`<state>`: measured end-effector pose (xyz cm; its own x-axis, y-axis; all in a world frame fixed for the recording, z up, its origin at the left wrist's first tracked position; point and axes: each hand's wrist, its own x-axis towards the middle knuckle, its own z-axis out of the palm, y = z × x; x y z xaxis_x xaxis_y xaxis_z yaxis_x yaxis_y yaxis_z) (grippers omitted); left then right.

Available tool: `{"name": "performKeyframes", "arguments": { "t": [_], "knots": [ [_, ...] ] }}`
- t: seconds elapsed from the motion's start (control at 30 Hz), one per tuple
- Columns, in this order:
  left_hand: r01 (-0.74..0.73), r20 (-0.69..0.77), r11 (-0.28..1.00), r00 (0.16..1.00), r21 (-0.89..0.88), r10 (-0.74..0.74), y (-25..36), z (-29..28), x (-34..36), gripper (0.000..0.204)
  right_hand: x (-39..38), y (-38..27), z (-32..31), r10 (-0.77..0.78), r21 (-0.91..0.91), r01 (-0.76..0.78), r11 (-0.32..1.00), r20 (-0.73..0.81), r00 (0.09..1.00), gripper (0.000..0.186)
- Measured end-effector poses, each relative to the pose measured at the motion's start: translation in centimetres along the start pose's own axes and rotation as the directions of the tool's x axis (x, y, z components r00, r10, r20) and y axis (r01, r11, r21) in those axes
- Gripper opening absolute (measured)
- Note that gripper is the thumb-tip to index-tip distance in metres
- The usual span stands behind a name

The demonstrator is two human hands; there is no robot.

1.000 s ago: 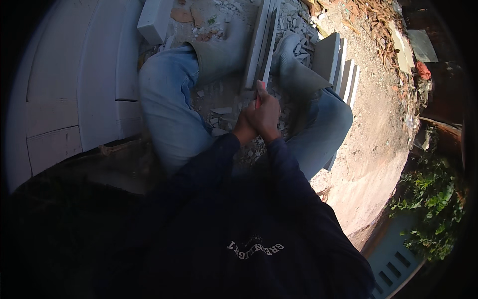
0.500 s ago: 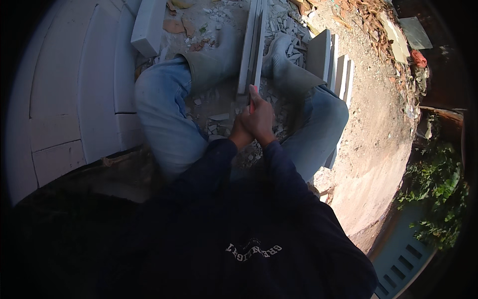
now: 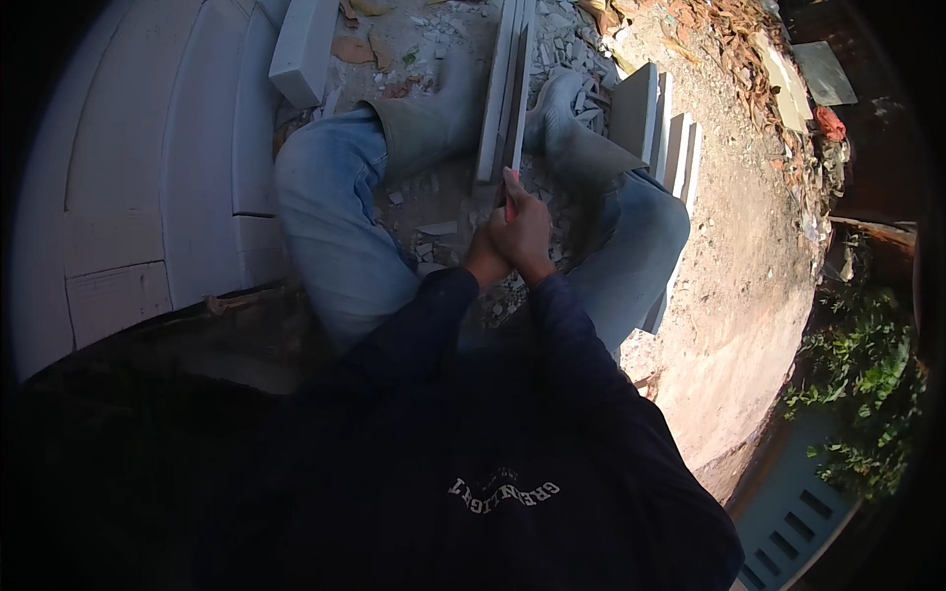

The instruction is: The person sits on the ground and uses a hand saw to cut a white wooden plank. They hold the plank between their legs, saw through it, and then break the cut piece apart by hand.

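Observation:
Both hands are clasped between my bent jean-clad legs, at the near end of a long, narrow grey-white piece (image 3: 499, 94) with a lengthwise slot. My right hand (image 3: 522, 231) is closed on a red object (image 3: 509, 207), perhaps a tool handle, with the thumb stretched along it toward the slot. My left hand (image 3: 485, 254) is closed just below and partly behind my right; what its fingers grip is hidden. Broken white chips (image 3: 437, 229) lie on the dusty ground beneath. My grey-booted feet (image 3: 562, 133) sit either side of the long piece.
Pale blocks (image 3: 197, 148) are stacked at left, with a separate block (image 3: 301, 54) at the top. Upright slabs (image 3: 636, 113) stand right of my right leg. Beyond are sunlit dirt (image 3: 729, 276), dry leaves (image 3: 749, 69), a red crumpled scrap (image 3: 830, 124) and green plants (image 3: 852, 384).
The view has shifted slightly back and forth. My hands and the long piece show only small movements, and the grip looks the same throughout.

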<state>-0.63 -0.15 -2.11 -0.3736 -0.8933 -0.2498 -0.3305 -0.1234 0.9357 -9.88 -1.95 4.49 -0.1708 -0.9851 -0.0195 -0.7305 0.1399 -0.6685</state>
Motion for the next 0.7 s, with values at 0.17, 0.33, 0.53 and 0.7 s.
{"name": "performKeyframes", "arguments": {
  "t": [0.17,0.33,0.53,0.7],
  "knots": [
    [0.007,-0.041,1.000,0.999,-0.012,-0.008,0.5,0.4,-8.3,0.047,-8.7,0.2,0.2,-0.032,0.053,0.027,0.998,0.088,0.996,0.067],
    [-0.087,-0.061,0.996,0.994,-0.019,0.085,-0.4,-0.7,0.6,0.049,0.7,-0.4,0.5,-0.002,-0.104,0.003,0.995,0.012,1.000,0.066],
    [0.078,0.117,0.994,0.991,-0.074,-0.069,-2.8,1.9,-6.1,0.055,-6.1,1.4,0.5,-0.039,-0.014,0.040,0.999,0.065,0.997,0.065],
    [-0.105,-0.081,0.994,0.991,0.020,0.106,0.1,0.8,-2.8,0.051,-3.9,1.7,0.6,0.021,-0.071,-0.010,0.997,0.157,0.987,0.076]
  ]
}}
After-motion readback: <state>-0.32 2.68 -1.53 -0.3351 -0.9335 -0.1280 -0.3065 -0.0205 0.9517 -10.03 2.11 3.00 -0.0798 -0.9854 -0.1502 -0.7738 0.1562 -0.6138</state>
